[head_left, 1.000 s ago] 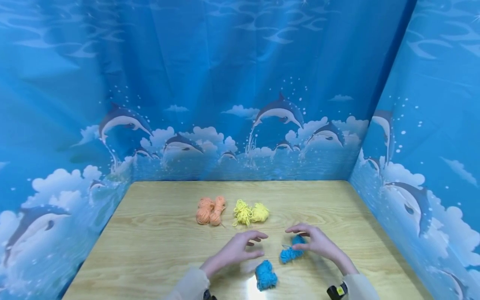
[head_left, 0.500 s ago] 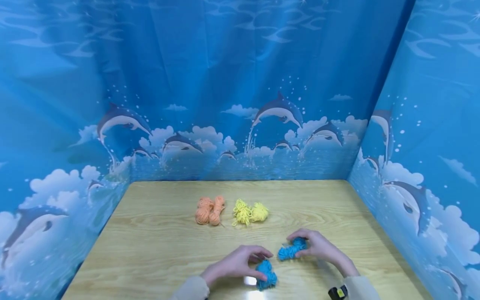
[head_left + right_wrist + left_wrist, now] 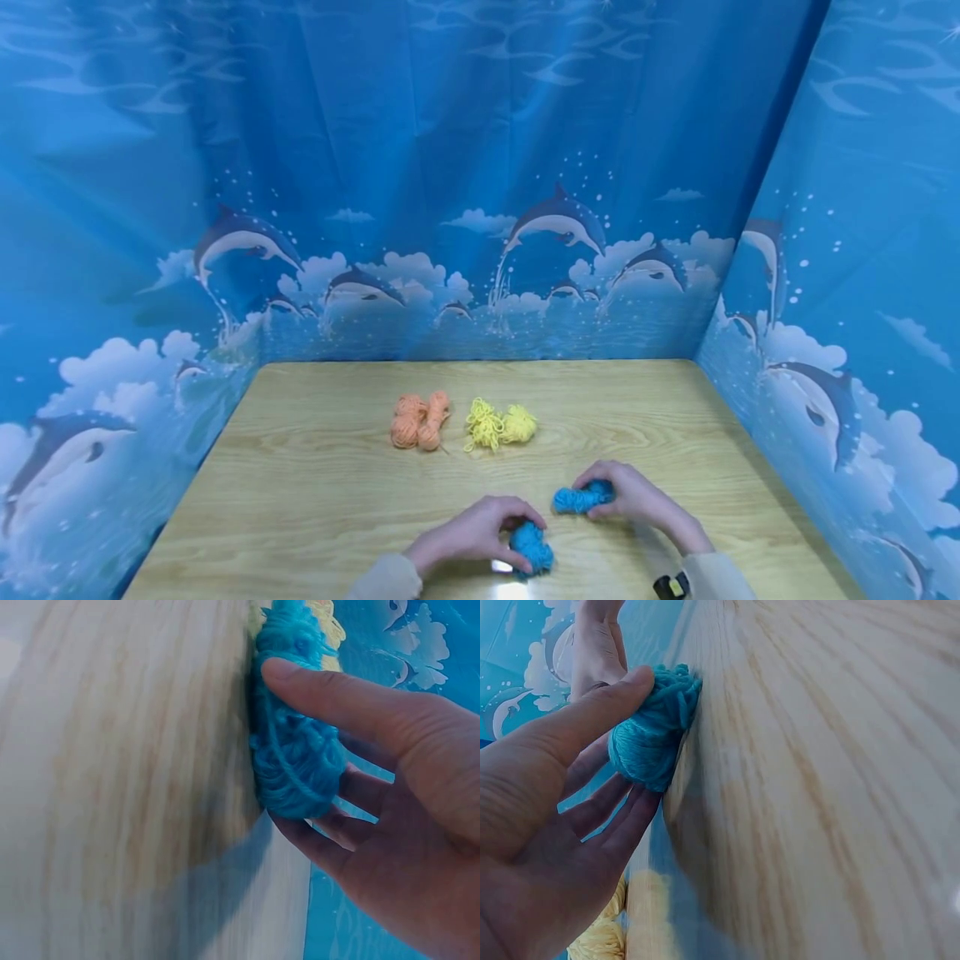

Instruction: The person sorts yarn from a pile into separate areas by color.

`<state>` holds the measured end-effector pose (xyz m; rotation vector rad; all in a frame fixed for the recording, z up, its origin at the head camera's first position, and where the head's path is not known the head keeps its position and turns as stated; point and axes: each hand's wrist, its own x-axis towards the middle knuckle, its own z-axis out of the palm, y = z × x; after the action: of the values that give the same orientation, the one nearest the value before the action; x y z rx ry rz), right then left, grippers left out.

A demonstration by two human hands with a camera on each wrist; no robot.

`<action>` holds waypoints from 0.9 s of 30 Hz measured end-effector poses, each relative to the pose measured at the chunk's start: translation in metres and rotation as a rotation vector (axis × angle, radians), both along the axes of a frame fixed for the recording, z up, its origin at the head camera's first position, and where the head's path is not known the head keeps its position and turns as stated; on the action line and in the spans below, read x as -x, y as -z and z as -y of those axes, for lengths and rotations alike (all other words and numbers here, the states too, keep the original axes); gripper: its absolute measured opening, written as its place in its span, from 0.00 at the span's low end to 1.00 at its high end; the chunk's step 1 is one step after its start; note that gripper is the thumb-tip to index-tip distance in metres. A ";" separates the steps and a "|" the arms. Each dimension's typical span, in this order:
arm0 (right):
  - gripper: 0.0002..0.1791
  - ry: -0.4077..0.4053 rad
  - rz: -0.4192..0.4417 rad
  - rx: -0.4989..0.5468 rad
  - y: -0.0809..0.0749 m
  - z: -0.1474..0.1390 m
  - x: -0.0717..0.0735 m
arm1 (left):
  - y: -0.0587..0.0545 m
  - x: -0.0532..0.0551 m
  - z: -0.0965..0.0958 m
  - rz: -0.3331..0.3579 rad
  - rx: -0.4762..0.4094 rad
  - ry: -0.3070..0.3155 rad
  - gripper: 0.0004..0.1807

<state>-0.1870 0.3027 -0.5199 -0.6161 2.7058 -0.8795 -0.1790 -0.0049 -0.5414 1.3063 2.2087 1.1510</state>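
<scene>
My left hand point(image 3: 483, 530) grips a blue yarn bundle point(image 3: 532, 547) near the table's front. In the left wrist view the thumb lies on this blue bundle point(image 3: 656, 727) from one side and the fingers from the other; it rests against the tabletop. Farther back and to the right, my right hand point(image 3: 633, 496) holds a second blue yarn bundle point(image 3: 583, 497) by its right end. The right wrist view has the thumb across that bundle point(image 3: 292, 757), fingers curled behind it, and its side touching the wood. A gap separates the two blue bundles.
Two orange yarn bundles point(image 3: 420, 422) lie side by side farther back on the wooden table point(image 3: 315, 492). To their right are two yellow yarn bundles point(image 3: 501, 425), touching each other. A blue dolphin-print curtain point(image 3: 450, 167) borders the table's back and sides.
My left hand came down toward the front and took hold of the nearer blue bundle. The right hand closed round the other one, which has turned to lie more level.
</scene>
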 end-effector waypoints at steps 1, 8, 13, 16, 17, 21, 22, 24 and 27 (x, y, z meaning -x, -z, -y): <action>0.20 0.000 -0.005 -0.003 0.000 0.000 0.000 | 0.000 0.000 0.000 -0.009 0.003 0.001 0.29; 0.17 0.030 0.014 0.009 0.000 0.003 0.002 | 0.001 0.002 0.000 0.000 0.014 -0.004 0.28; 0.18 0.075 0.039 0.027 0.000 0.003 0.004 | 0.000 0.001 0.000 -0.001 0.021 -0.011 0.28; 0.18 0.109 0.012 0.036 0.000 0.003 0.004 | -0.001 0.001 0.000 -0.013 0.030 -0.015 0.28; 0.18 0.122 -0.004 0.038 0.000 0.004 0.005 | -0.002 0.001 0.000 -0.016 0.032 -0.017 0.28; 0.19 0.161 -0.095 0.043 -0.003 0.004 0.007 | -0.002 0.000 0.001 -0.008 0.033 -0.020 0.29; 0.19 0.173 -0.119 0.039 -0.003 0.004 0.008 | -0.002 0.000 0.001 -0.002 0.031 -0.020 0.29; 0.19 0.206 -0.150 0.039 -0.005 0.004 0.010 | -0.001 0.000 0.000 0.013 0.023 -0.020 0.29; 0.19 0.265 -0.180 0.046 -0.008 0.005 0.013 | -0.001 0.000 0.000 0.026 0.016 -0.022 0.29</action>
<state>-0.2002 0.2973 -0.5120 -0.3660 2.9869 -0.9940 -0.1786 -0.0049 -0.5407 1.2563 2.2143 1.1489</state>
